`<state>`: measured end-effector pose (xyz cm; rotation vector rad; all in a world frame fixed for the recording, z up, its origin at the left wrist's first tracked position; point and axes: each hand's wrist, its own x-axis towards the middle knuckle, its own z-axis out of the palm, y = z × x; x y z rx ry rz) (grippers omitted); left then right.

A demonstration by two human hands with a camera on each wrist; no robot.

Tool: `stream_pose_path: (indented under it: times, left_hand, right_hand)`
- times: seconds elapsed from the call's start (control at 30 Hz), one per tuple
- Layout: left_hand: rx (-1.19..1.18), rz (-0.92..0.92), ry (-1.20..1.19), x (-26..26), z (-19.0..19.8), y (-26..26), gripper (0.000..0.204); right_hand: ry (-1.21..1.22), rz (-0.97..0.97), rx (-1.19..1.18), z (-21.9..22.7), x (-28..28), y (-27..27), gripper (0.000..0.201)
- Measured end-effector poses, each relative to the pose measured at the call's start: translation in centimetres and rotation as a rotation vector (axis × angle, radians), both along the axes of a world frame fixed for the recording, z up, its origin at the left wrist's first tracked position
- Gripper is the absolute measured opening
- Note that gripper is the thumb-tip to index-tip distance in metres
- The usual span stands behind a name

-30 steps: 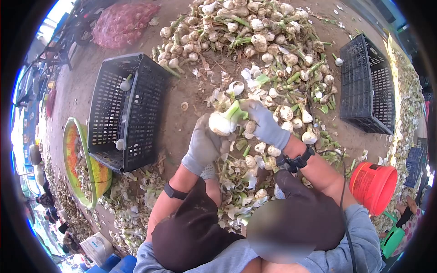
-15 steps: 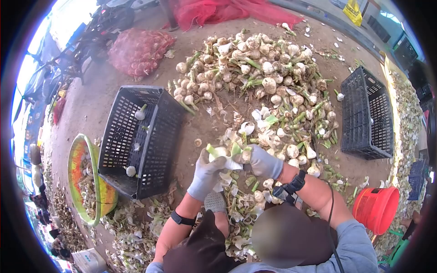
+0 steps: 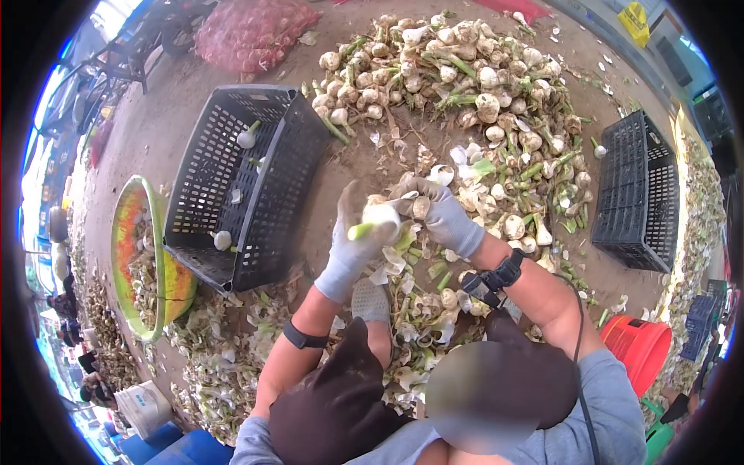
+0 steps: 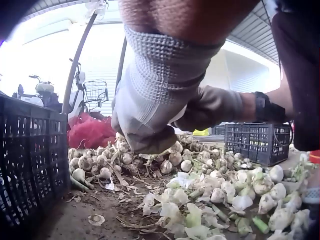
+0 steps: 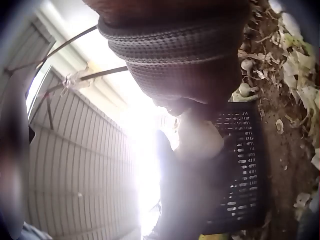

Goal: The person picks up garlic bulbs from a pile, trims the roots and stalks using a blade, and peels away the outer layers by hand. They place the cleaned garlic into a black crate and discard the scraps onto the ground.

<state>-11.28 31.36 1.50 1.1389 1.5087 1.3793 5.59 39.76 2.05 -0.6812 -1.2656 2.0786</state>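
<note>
My gloved left hand [image 3: 346,246] holds a white garlic bulb [image 3: 382,217], its short green stem pointing left and down toward me. At the bulb's right side, the curled fingers of my gloved right hand [image 3: 448,218] pinch its pale outer skin. A small round brownish piece [image 3: 421,208] shows against those right fingers. In the right wrist view the bulb [image 5: 200,140] appears pale between both hands, glare washing out its edges. The left wrist view shows the back of the left glove [image 4: 150,105], which hides the bulb.
A black crate [image 3: 280,170] with a few trimmed bulbs stands left; another crate [image 3: 624,186] stands right. Unpeeled garlic [image 3: 465,70] is heaped ahead. Peelings [image 3: 418,333] litter the ground by my feet. A yellow-green basket [image 3: 159,271] and a red bucket [image 3: 639,349] flank me.
The bulb has turned in my left hand: its stem, pointing up and right one second ago, now points left. A white strip of skin spread between both hands half a second ago. The head view has shifted.
</note>
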Motion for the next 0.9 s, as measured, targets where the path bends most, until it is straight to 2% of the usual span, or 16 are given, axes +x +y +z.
stream_pose_path:
  times: [0.03,0.1,0.13,0.17,0.23,0.27,0.3,0.4,0.47,0.53,0.6,0.67,0.73,0.8,0.87,0.9]
  left_hand:
    - [0.001,0.002,0.001,-0.8,0.1,0.0,0.077]
    - [-0.484,-0.195,-0.527,-2.6,0.3,-0.3,0.059]
    - [-0.487,-0.188,-0.535,-2.4,0.1,-0.6,0.059]
    - [-0.454,-0.177,-0.899,-2.1,-0.1,-0.9,0.056]
    - [-0.282,-0.305,-1.31,-2.0,0.1,-1.1,0.049]
    - [-0.286,-0.303,-1.312,-1.8,0.3,-1.1,0.049]
    - [-0.266,-0.274,-1.214,-1.1,2.2,-0.8,0.046]
    - [-0.275,-0.336,-1.037,-1.1,2.5,-1.1,0.04]
    - [-0.223,-0.255,-0.834,-0.3,2.7,-0.9,0.035]
    - [-0.193,-0.236,-0.959,-0.2,2.3,-0.9,0.035]
    - [-0.185,-0.297,-1.046,-1.0,1.2,-1.1,0.039]
    - [-0.164,-0.296,-1.012,-1.0,1.5,-1.2,0.044]
    - [-0.147,-0.297,-0.982,-0.7,2.2,-1.2,0.049]
    - [-0.151,-0.218,-0.979,-0.4,2.8,-1.4,0.056]
    - [-0.112,-0.209,-1.039,-0.1,2.6,-1.5,0.061]
    - [-0.045,-0.292,-1.065,0.1,3.1,-1.5,0.06]
  right_hand:
    - [-0.017,-0.096,0.161,0.2,-0.5,-0.2,0.022]
    - [-0.003,-0.064,0.37,1.5,-0.8,-0.5,0.02]
    - [0.014,-0.034,0.574,2.0,-0.9,-0.8,0.019]
    - [0.022,0.036,0.752,1.9,-1.1,-0.7,0.019]
    - [0.083,0.057,0.515,2.2,-1.3,-0.9,0.02]
    - [0.143,0.069,0.284,2.5,-1.3,-0.8,0.021]
    - [0.028,-0.014,0.399,4.3,-1.0,-0.2,0.02]
    - [0.502,0.028,-0.527,5.1,-0.3,1.7,0.026]
    - [0.437,-0.009,-0.429,3.3,-0.1,1.5,0.031]
    - [0.372,-0.044,-0.333,2.1,0.1,1.5,0.037]
    - [-0.071,-0.083,0.455,1.4,0.1,1.6,0.051]
    - [-0.044,-0.148,0.399,3.6,-0.4,-0.2,0.056]
    - [-0.23,-0.186,1.097,4.0,-0.4,-0.4,0.04]
    - [-0.235,-0.159,1.128,3.6,-0.2,-0.5,0.023]
    - [0.18,-0.147,0.311,3.2,-0.8,-1.0,0.012]
    - [0.138,-0.193,0.244,3.8,-0.6,-0.9,0.008]
